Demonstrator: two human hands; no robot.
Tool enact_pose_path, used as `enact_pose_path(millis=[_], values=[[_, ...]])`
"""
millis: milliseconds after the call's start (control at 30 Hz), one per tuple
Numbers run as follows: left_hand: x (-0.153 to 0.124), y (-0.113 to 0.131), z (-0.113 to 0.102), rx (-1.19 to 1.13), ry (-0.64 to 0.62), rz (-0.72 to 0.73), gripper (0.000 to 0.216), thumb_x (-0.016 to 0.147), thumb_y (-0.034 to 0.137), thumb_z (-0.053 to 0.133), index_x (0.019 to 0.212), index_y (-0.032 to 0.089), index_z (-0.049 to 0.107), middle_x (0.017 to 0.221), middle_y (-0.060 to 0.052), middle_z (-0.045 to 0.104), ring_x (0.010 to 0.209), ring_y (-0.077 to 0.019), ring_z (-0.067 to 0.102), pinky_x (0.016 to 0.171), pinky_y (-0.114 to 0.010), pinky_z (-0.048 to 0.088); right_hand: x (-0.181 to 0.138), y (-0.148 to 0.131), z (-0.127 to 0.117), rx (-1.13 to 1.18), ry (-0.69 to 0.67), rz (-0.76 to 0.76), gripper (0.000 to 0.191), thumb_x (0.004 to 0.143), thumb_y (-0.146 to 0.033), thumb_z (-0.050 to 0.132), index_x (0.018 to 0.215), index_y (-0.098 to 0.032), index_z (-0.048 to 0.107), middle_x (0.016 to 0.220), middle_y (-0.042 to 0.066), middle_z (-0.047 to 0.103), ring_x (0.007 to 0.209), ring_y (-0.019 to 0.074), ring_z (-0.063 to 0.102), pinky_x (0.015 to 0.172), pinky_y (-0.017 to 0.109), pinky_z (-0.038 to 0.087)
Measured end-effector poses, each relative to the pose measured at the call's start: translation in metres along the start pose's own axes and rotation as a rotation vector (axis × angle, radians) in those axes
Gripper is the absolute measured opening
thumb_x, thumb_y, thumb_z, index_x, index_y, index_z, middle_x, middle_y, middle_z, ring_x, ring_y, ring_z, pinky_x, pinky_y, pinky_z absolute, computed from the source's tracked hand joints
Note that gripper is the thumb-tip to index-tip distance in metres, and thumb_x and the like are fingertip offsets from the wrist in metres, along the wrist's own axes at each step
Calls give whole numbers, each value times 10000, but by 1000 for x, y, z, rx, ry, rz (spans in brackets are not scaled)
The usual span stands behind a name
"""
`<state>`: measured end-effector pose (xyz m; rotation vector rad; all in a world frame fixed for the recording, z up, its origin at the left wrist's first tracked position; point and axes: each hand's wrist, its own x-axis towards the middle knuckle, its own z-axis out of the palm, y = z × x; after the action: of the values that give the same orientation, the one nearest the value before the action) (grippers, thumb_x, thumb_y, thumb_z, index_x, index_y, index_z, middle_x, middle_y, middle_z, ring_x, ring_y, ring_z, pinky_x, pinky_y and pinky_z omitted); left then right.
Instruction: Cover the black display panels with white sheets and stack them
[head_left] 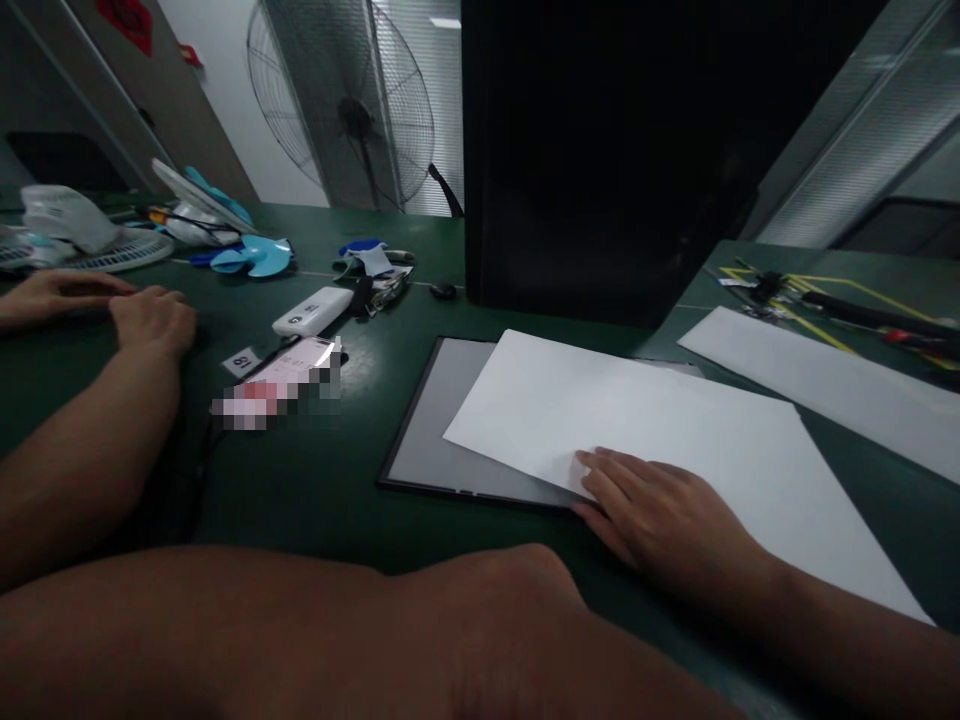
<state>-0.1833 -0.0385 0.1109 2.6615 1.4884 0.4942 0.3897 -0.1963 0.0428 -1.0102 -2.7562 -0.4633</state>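
Since the white sheet [600, 410] lies askew over the grey panel [431, 425], uneven pull by the right hand [667, 510], fingers pinching the sheet's near edge, could crease it; left fingers I cannot tell.

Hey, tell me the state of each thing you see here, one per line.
Dark-framed gray panel: lying flat, partly covered
White sheet: askew across the panel
Right hand: fingers on the sheet, by its near edge
Phone: screen lit, partly pixelated
Blue fan blade: lying on the table
Caged fan: upright; spinning or still, can't tell
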Motion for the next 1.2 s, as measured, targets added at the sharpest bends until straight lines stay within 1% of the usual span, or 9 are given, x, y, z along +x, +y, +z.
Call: enact_pose_path(millis=[333,467,500,533,567,700,800,900,1200], values=[[18,67,-8,-278,-450,363,1004,400,898,292,1221,530,739,1337,-141,726,1585,-323,236,883,-683,444,-16,104,-20,-199,91,390,402,1038,-441,504,1217,-153,721,1211,163,731,1070,292,691,946,422,510],[34,145,-19,-443,-493,236,1194,660,923,16,1349,206,677,1254,-216,744,1560,-364,201,789,-577,348,-52,197,-9,-354,-20,827,486,1071,-437,385,1268,-120,697,1145,236,716,1011,307,669,830,413,443],[36,171,-18,-447,-440,233,1100,665,962,53,1332,380,706,1214,-179,765,1556,-308,315,717,-562,428,-68,220,-1,-337,-38,919,502,1071,-445,375,1297,-126,688,1169,246,706,1016,311,663,812,417,432],[38,199,-13,-500,-382,381,1023,804,887,172,1474,206,538,1157,-194,778,1486,-379,334,713,-514,291,-85,241,8,-305,-47,991,519,1069,-453,369,1332,-123,671,1219,256,688,1056,316,652,824,422,428],[40,226,-4,-505,-347,418,849,728,960,333,1385,513,632,1113,-98,812,1461,-289,483,583,-531,439,-103,259,18,-246,-78,1029,563,1060,-485,387,1384,-98,636,1292,271,657,1116,326,635,848,425,430],[50,302,60,-388,-271,585,416,1055,418,435,1420,396,635,1419,27,694,1373,-210,601,1038,-437,568,-163,306,52,16,-195,1074,652,1025,-450,486,1503,-9,516,1494,323,503,1339,332,531,940,408,441],[61,305,108,-158,-263,536,482,1043,185,411,1494,237,572,1633,-65,473,1552,-270,368,1270,-513,329,-180,315,54,75,-284,1148,690,1026,-552,471,1512,-69,549,1416,311,580,1222,355,611,922,441,439],[70,289,132,-27,-308,405,573,1084,416,436,1627,243,377,1710,-103,312,1590,-339,252,1274,-576,274,-180,312,44,58,-335,1147,739,1002,-651,478,1511,-124,575,1353,290,633,1133,359,650,924,461,423],[56,316,115,160,-526,188,983,982,766,414,1697,155,130,1706,-230,253,1523,-496,330,1163,-665,389,-173,307,51,40,-467,1046,614,1051,-518,425,1554,-183,531,1483,195,582,1231,338,623,1014,428,438]])
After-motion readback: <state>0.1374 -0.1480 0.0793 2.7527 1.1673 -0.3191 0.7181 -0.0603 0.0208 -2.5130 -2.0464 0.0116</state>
